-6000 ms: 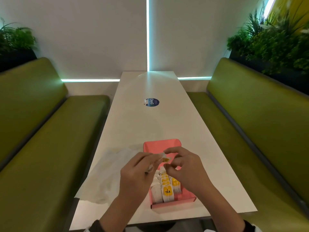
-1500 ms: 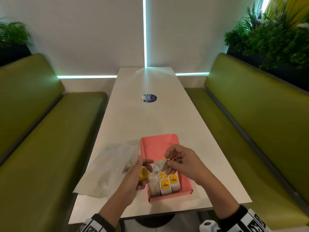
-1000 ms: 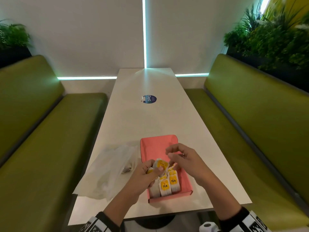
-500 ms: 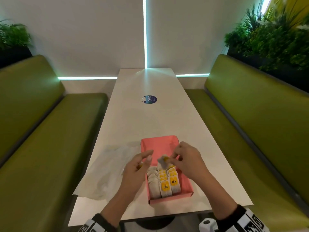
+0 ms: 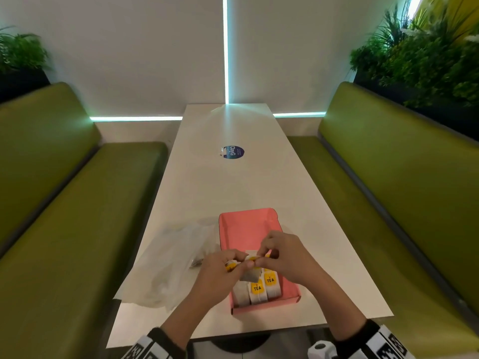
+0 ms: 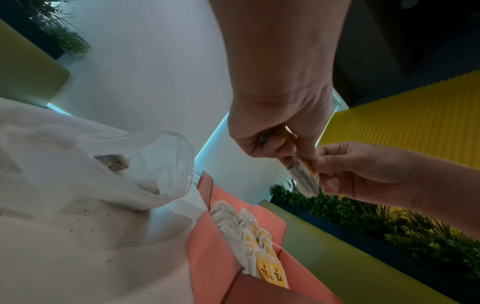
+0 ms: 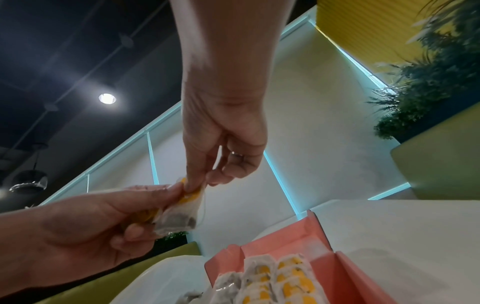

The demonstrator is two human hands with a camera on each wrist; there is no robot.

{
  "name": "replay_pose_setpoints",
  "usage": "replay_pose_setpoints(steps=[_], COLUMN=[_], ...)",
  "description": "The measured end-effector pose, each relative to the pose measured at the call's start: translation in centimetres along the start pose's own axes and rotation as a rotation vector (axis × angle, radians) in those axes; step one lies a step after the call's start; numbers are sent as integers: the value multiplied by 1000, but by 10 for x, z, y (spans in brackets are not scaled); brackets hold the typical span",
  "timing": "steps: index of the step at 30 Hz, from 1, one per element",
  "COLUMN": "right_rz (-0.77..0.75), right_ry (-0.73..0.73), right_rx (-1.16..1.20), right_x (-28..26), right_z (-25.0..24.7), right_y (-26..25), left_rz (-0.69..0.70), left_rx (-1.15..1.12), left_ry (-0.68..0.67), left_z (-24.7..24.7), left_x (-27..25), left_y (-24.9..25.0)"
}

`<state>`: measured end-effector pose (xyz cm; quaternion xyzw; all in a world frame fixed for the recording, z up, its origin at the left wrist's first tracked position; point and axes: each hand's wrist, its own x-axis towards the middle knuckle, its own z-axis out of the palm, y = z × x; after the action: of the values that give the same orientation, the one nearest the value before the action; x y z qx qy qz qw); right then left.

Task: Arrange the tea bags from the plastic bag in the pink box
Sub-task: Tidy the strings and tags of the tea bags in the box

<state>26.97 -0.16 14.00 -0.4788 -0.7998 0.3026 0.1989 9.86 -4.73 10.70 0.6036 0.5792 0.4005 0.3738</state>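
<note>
The pink box (image 5: 246,229) lies open on the white table, its near half filled with rows of yellow-tagged tea bags (image 5: 258,288). Just above those rows both hands pinch one tea bag (image 5: 250,274). My left hand (image 5: 241,264) holds its pouch and a yellow tag from the left. My right hand (image 5: 261,259) pinches its top from the right. In the right wrist view the tea bag (image 7: 182,216) hangs between the two hands, above the pink box (image 7: 285,240). The crumpled plastic bag (image 5: 168,265) lies left of the box, and through its open mouth (image 6: 155,164) a few bags show inside.
The white table (image 5: 233,182) runs away from me, with a round blue sticker (image 5: 233,152) on it. Green benches (image 5: 64,216) flank both sides. Planters (image 5: 427,60) stand behind the backrests. The far half of the box holds no tea bags.
Half a second ago my right hand alone held the tea bag over the box. My left hand has since moved right and taken hold of it too.
</note>
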Motion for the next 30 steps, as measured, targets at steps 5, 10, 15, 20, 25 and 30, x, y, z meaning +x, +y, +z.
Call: replay_pose_setpoints(steps=[5, 10, 15, 20, 25, 30], right_rz=[80, 70, 69, 56, 57, 82], right_ry=[62, 65, 116, 156, 111, 106], right_rx=[203, 235, 251, 317, 575, 267], right_x=[-5, -6, -5, -6, -12, -9], right_z=[1, 9, 13, 8, -2, 5], right_y=[2, 1, 3, 0, -10, -15], left_rz=[-26, -21, 5, 68, 231, 523], left_rx=[-73, -126, -128, -56, 57, 190], left_ry=[122, 133, 175, 238, 438, 564], left_z=[1, 2, 0, -1, -2, 1], left_x=[1, 2, 2, 1, 1, -1], left_y=[-3, -2, -2, -4, -11, -11])
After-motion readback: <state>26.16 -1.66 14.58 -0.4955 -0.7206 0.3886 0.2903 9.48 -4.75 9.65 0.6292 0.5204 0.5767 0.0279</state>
